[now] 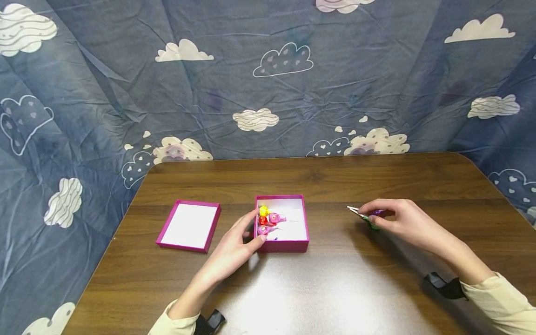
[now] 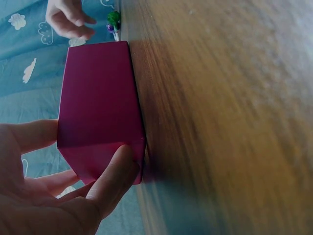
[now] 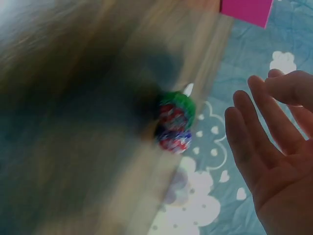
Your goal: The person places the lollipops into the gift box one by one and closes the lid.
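Observation:
My left hand (image 1: 232,247) holds the left side of an open magenta box (image 1: 282,246), its thumb at the near left corner. In the left wrist view, the thumb presses the box's end face. Inside lie a yellow lollipop (image 1: 263,211), a red lollipop (image 1: 263,220) and pink lollipops (image 1: 274,218), grouped at the left. To the right of the box, my right hand (image 1: 404,221) hovers over a green lollipop (image 3: 182,104) and a purple lollipop (image 3: 174,142) on the table. The right wrist view shows its fingers apart from them, holding nothing.
The box's lid (image 1: 188,225) lies upturned on the left, white inside with a magenta rim. Wood-grain table (image 1: 335,181) spreads around everything. A blue cloth (image 1: 234,93) printed with clouds hangs behind the table's far edge.

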